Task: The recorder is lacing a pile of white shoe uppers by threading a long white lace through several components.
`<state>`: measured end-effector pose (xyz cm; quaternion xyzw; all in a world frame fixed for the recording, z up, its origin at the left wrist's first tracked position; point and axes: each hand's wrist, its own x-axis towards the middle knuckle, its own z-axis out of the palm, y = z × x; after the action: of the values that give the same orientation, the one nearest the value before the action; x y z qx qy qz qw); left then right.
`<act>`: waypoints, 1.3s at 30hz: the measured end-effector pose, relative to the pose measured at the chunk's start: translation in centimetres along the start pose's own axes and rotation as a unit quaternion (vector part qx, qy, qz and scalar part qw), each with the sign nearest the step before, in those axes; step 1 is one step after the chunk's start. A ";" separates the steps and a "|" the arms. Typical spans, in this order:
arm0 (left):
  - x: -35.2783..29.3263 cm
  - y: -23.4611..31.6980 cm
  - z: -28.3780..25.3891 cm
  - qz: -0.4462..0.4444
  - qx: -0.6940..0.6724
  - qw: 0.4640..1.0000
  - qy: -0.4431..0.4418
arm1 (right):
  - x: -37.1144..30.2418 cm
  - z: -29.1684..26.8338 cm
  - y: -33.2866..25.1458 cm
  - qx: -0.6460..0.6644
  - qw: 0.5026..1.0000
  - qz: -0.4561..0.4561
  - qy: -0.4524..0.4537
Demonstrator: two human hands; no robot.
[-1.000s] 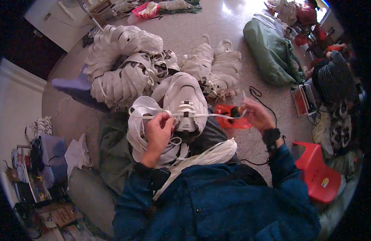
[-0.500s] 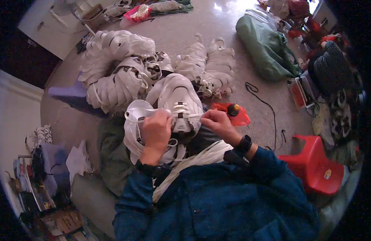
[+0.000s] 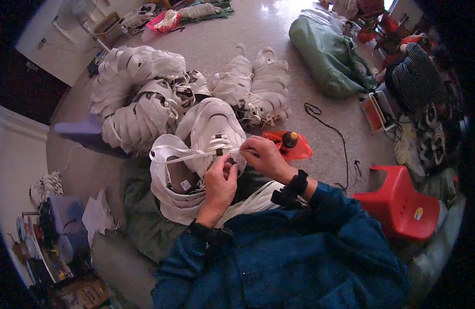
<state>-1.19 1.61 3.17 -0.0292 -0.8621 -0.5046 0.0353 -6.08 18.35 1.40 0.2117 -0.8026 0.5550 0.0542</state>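
The white lace, seen stretched across the shoe between both hands a second ago, is now left slack on its left side: it is looped from the crossings on the shoe front over the opening of a second white upper. From this it is judged that the drawing-out of the strand has been given over to close finger work at the lowest crossings. The white shoe upper being handled is propped in front of the body, its opening turned toward the wearer. The left hand, held at the left end of the strand half a second ago, has been brought down and inward to the opening; its fingers are curled at the tongue, but whether anything is grasped there cannot be told. The right hand has been kept at the shoe's right edge, with thumb and forefinger drawn toward each other; whether a lace end is pinched between them cannot be made out. With the left hand shifted, a pale label inside the second upper is uncovered. The bundle of loose laces is left across the lap.
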 end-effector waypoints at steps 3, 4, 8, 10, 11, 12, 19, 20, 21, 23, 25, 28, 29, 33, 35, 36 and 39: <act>-0.2 0.2 0.0 -0.012 0.006 1.000 0.005 | 0.2 -0.6 -0.3 -0.032 0.999 0.002 -0.024; -0.2 0.3 0.0 -0.021 0.020 1.000 0.002 | 0.3 -0.7 -0.5 -0.033 0.999 0.002 -0.024; -0.5 -0.2 0.1 0.043 0.025 0.998 0.034 | 1.2 -1.2 -2.1 -0.172 0.979 -0.068 -0.089; -0.5 0.2 0.0 0.061 0.039 0.997 0.034 | 1.8 -1.4 -2.8 -0.222 0.964 -0.087 -0.120; -0.7 0.1 0.0 0.062 0.040 0.997 0.034 | 1.9 -1.4 -3.0 -0.214 0.964 -0.089 -0.129; -0.6 -0.2 0.5 0.074 0.038 0.996 0.028 | 2.2 -1.8 -2.9 -0.213 0.964 -0.090 -0.134; -0.3 1.6 -0.7 0.000 -0.021 0.999 0.040 | 2.2 -1.6 -2.5 0.033 0.990 0.049 -0.128; -0.1 -0.6 0.0 0.070 -0.013 0.994 0.080 | 1.3 -0.4 -0.9 0.003 0.997 -0.010 -0.082; 0.3 -0.2 0.1 0.092 -0.024 0.992 0.088 | 1.1 -0.7 -2.2 -0.015 0.996 0.017 -0.085; 0.1 0.6 0.1 0.019 -0.074 0.996 0.046 | 0.6 0.2 -0.9 -0.028 0.998 0.006 -0.064; 0.1 -1.4 0.8 0.000 -0.134 0.990 0.035 | -0.2 0.4 -0.5 -0.028 0.999 -0.008 -0.046; 0.1 -1.3 0.7 -0.026 -0.174 0.984 0.014 | -1.2 -0.2 0.2 0.031 0.995 0.058 -0.069; 0.1 -0.9 0.7 -0.026 -0.152 0.988 0.006 | -1.0 -0.2 0.4 0.027 0.996 0.056 -0.068; 0.0 -1.5 0.5 -0.004 -0.132 0.991 0.018 | 0.4 -0.2 -0.3 -0.035 0.992 0.027 -0.118; 0.1 -1.8 1.0 -0.017 -0.194 0.980 0.046 | 0.6 -0.4 -0.4 -0.083 0.986 0.028 -0.145; 0.1 -1.8 1.1 -0.017 -0.195 0.980 0.044 | 0.2 -0.4 -0.5 -0.041 0.991 0.045 -0.119; 0.2 -1.7 1.2 0.036 -0.096 0.993 0.062 | 0.0 0.0 -0.6 -0.060 0.994 -0.004 -0.088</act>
<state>-1.61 1.77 1.11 -0.0326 -0.8043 -0.5842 0.1039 -5.83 18.16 1.86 0.2594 -0.8354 0.4845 -0.0012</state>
